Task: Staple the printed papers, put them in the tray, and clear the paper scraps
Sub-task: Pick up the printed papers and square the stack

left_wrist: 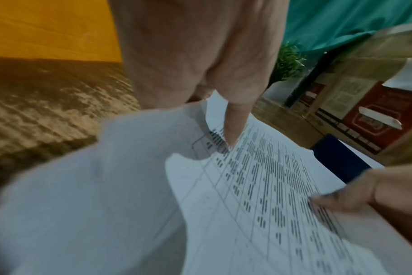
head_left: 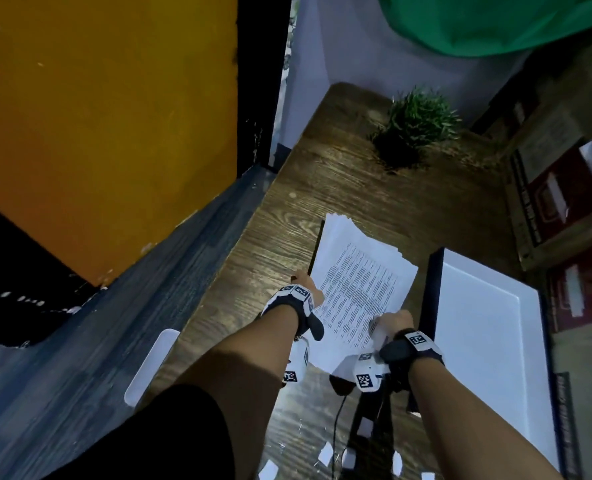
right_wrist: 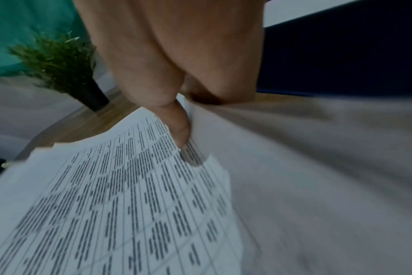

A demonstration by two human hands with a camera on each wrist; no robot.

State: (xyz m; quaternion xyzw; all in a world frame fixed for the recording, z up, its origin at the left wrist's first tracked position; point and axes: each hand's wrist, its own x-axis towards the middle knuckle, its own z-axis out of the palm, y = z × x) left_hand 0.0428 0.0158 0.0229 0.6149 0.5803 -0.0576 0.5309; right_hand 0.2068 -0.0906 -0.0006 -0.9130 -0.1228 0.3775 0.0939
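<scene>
Left hand [head_left: 309, 286] pinching, right hand [head_left: 393, 322] pinching, forearms extended forward

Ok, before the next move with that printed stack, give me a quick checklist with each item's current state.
1. Left hand grips the printed papers at their left edge: ok.
2. Right hand pinches the near right corner: ok.
3. Sheet edges squared: not ok, far edges fan out.
4. Tray beside the stack, ready to receive: ok.
5. Staple already in: cannot tell.
6. Paper scraps cleared: not ok, still on the table.
</scene>
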